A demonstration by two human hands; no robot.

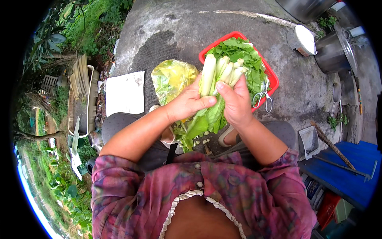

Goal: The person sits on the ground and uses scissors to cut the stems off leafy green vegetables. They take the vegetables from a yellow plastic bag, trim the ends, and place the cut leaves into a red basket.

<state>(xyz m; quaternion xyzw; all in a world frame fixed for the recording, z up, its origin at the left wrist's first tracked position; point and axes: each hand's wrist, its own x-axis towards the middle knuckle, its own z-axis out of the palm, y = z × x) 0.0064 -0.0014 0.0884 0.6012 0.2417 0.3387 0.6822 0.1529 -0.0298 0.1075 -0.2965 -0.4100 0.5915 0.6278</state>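
Both my hands grip a bunch of leafy greens [208, 75] with thick pale stems, held over my lap. The stem ends point away from me and the green leaves hang toward me. My left hand [190, 99] is closed around the bunch from the left, thumb across it. From the right, my right hand [237, 99] wraps the stems with its thumb on top. Just beyond, a red basket [272, 75] holds more loose green leaves [238, 51]. Scissors [262, 98] with pale handles rest at the basket's near right edge.
A yellowish clear plastic bag [174, 77] with greens inside lies left of the bunch, beside a white board [125, 92]. Leaf scraps [201, 142] lie on the ground between my feet. At the far right stand a white bucket [301, 40] and a metal pot [331, 51].
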